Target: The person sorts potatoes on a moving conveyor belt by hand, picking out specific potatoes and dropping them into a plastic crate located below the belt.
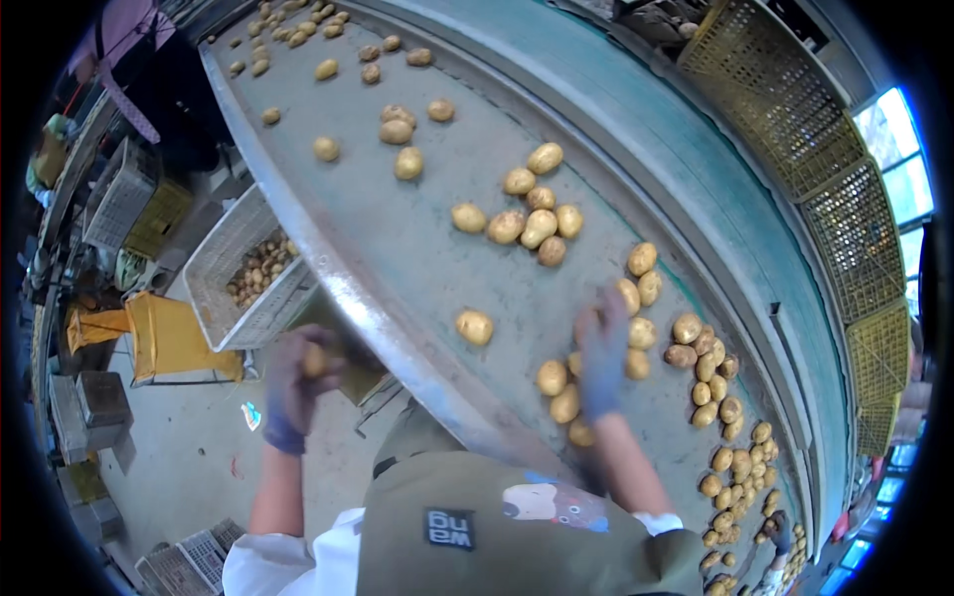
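My left hand (pixel 304 384), in a grey-purple glove, is closed around a potato (pixel 316 360) beside the belt's metal edge, above the floor. My right hand (pixel 605 350), gloved alike and blurred by motion, is over the grey conveyor belt (pixel 402 276) among a group of potatoes. Its fingertips are close to a potato (pixel 627 296); whether they grip one cannot be told. A single potato (pixel 474 327) lies to the left of this hand. Farther up the belt is a cluster of potatoes (pixel 538 228), and many more lie scattered towards the top and along the right side.
A white plastic crate (pixel 205 298) holding small potatoes stands left of the metal rim (pixel 350 305). Yellow crates (pixel 853 246) line the far right. A co-worker's gloved hand (pixel 779 533) is over potatoes at lower right; another person (pixel 160 82) stands at upper left.
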The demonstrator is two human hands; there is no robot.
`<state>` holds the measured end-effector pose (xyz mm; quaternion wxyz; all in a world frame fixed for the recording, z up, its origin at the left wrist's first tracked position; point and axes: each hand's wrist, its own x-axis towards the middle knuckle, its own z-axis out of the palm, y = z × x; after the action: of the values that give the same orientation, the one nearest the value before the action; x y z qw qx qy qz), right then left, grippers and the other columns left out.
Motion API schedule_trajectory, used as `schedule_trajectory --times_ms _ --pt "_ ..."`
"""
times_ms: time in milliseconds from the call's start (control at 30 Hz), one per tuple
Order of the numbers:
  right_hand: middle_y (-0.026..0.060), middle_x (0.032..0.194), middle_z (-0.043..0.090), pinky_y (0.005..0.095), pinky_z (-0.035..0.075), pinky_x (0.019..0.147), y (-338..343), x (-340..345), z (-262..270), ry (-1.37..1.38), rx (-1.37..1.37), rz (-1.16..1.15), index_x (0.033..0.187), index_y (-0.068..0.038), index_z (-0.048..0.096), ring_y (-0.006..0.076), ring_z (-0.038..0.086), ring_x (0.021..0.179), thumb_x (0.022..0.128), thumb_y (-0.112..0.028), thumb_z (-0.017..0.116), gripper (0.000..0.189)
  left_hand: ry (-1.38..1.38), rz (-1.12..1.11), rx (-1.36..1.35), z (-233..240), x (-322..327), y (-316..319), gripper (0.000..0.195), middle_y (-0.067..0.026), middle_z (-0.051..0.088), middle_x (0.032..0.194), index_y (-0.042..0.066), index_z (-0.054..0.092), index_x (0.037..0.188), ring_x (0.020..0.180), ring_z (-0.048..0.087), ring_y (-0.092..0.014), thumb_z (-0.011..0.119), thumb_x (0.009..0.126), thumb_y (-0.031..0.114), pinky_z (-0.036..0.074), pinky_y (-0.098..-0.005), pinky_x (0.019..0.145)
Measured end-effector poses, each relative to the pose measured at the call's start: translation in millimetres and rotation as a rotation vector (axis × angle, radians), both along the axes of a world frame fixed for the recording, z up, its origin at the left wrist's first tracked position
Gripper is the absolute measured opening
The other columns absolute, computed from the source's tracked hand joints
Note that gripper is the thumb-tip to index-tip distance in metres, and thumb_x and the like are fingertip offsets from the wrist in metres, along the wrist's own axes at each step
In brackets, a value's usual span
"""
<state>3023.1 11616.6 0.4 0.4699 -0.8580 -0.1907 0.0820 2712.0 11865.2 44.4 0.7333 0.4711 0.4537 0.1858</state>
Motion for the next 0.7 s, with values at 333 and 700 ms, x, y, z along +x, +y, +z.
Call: schedule_trajectory --times_ms 333,700 --pt "0.0121 0.138 0.054 0.0364 0.038 0.111 59 36 31 0.136 0.265 0.035 0.136 -0.004 0.054 0.0237 0.049 0.131 0.099 -0.014 0.057 0.038 0.167 0.151 0.379 -32 -18 145 0.051 -0.0106 0.053 0.138 0.005 0.042 0.149 0.092 0.065 -0.017 0.05 0.105 0.029 0.056 -0.0275 0.078" --pt "0.0174 0.122 0.062 0.0478 0.045 0.101 127 50 27 -0.284 -0.712 0.335 0.128 -0.006 0.06 0.0392 0.055 0.115 0.085 -0.019 0.071 0.046 -0.474 -1.364 1.296 -32 197 -21 0.053 -0.0151 0.052 0.14 0.008 0.06 0.127 0.132 0.048 -0.035 0.074 0.082 0.031 0.034 -0.0565 0.111"
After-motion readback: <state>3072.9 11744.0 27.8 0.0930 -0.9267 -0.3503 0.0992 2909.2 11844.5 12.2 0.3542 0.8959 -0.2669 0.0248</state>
